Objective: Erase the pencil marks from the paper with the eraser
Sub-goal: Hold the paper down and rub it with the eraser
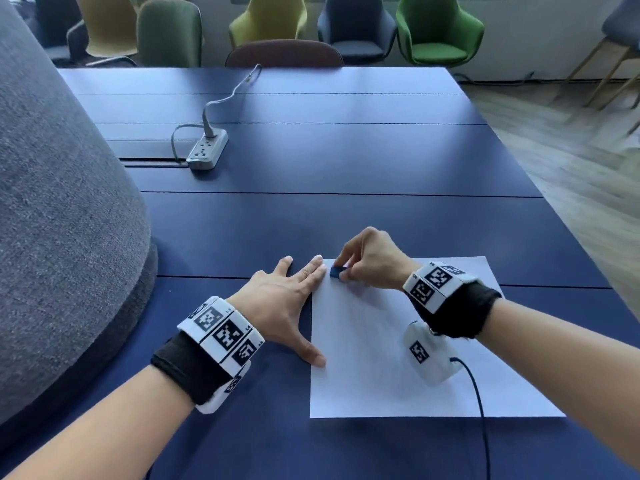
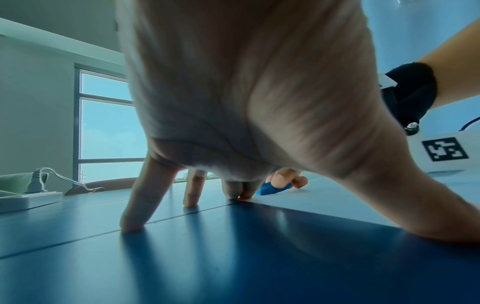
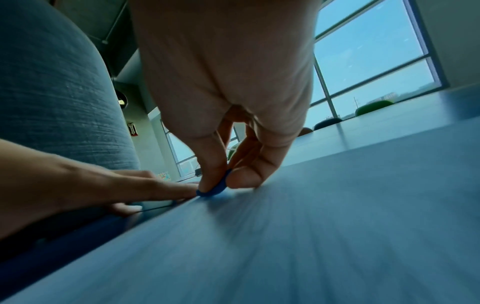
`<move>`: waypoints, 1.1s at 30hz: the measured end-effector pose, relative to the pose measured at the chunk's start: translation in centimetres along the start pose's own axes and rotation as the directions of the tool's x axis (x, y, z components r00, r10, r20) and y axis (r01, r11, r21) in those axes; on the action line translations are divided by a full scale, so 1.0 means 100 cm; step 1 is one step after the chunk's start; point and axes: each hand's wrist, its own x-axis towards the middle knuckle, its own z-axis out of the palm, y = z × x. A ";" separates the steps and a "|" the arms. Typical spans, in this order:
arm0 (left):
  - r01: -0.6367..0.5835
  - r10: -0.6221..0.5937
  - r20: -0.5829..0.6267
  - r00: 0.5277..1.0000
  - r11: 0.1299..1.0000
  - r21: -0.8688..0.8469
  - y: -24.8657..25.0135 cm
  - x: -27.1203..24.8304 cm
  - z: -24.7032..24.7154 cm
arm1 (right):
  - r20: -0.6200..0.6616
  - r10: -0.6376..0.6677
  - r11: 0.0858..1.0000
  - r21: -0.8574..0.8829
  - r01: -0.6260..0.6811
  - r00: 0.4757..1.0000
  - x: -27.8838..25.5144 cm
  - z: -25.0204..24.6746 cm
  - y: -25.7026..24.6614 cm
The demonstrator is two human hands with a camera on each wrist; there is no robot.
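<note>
No words, brands or numbers are showing legibly. The wrist bands (image 1: 221,332) are carrying only black-and-white square marker patterns, and the small wall sign (image 3: 132,129) is reading too blurred.

Eraser (image 1: 337,271) on paper's (image 1: 398,358) far-left corner, seemingly touching.

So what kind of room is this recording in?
Probably an office meeting room or lounge: a long dark blue table with a power strip, a row of upholstered chairs behind it, and floor-height windows.
</note>
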 end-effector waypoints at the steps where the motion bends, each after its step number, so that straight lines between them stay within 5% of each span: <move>1: 0.002 -0.002 0.002 1.000 1.000 -0.001 0.000 0.000 0.000 | 0.036 -0.013 1.000 0.004 0.013 0.999 -0.003 0.002 0.000; 4: 0.005 -0.005 0.009 1.000 1.000 -0.004 0.001 -0.001 -0.001 | 0.200 -0.022 1.000 -0.018 0.026 0.980 -0.010 0.005 -0.004; 8: 0.005 -0.005 0.008 1.000 1.000 0.002 0.000 0.000 -0.001 | 0.022 -0.013 1.000 0.025 0.013 1.000 0.001 0.005 -0.003; 13: 0.007 -0.007 0.010 1.000 1.000 -0.004 0.000 -0.001 0.000 | 0.196 -0.005 1.000 -0.017 0.008 0.981 -0.008 0.007 -0.006; 17: 0.003 -0.003 0.009 1.000 1.000 0.002 0.000 -0.001 0.000 | 0.043 -0.008 1.000 0.006 0.008 0.999 -0.002 0.005 -0.007; 22: 0.007 -0.008 0.021 1.000 1.000 0.005 0.000 0.000 -0.001 | 0.279 -0.033 0.996 -0.068 0.054 0.960 -0.019 0.008 -0.008; 26: 0.007 -0.007 0.017 1.000 1.000 -0.003 0.001 -0.001 -0.002 | 0.096 -0.025 0.999 -0.024 0.028 0.995 -0.011 0.005 -0.007; 31: 0.015 -0.015 0.028 0.999 0.999 0.031 0.002 0.000 -0.002 | 0.369 -0.047 0.994 -0.077 0.081 0.928 -0.037 0.010 -0.012; 33: 0.013 -0.014 0.030 0.999 0.999 0.033 0.002 0.000 -0.002 | 0.309 -0.049 0.996 -0.057 0.070 0.950 -0.033 0.010 -0.012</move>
